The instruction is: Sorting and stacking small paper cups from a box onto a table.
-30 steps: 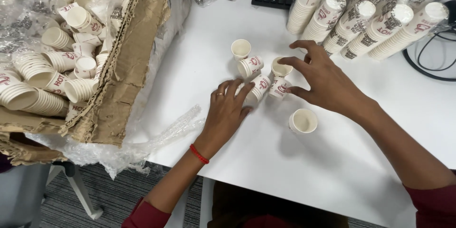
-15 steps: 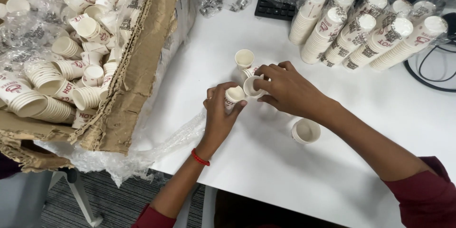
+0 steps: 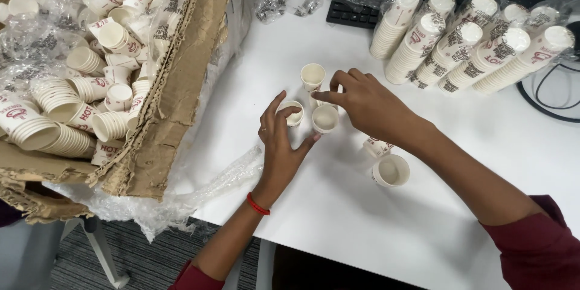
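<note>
Paper cup (image 3: 293,112) in left hand (image 3: 281,139), right hand (image 3: 368,106) beside

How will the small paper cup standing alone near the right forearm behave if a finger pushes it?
The paper cup looks thin and empty, so it is probably very light and would slide on the smooth white table. It stands upright on a narrow base, so a push near the rim may tip it. On its side, it would likely roll in a curve.
</note>
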